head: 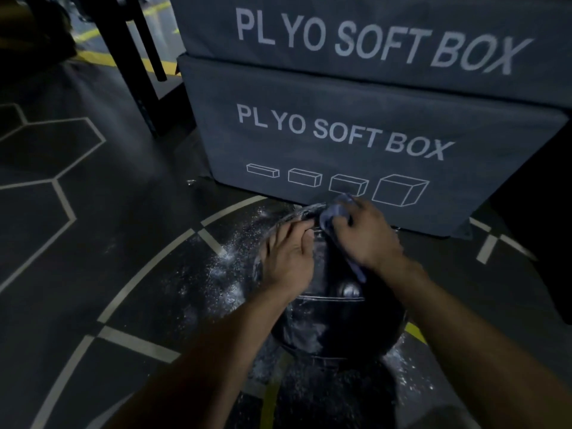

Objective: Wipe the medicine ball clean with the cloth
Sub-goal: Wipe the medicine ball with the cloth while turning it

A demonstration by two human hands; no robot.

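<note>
Round medicine ball [337, 323] (no long axis); cloth [332, 212] atop.

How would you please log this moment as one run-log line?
right hand: cloth on medicine ball top | left hand: steadies ball | white dust on ball, floor

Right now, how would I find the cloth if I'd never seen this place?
Find the big grey stacked boxes printed PLYO SOFT BOX; on the floor just in front sits a dark, dusty medicine ball. The cloth is the crumpled bluish rag bunched under the right hand on the ball's far top. It is the only soft, pale blue thing there; the left hand beside it holds nothing.
</note>
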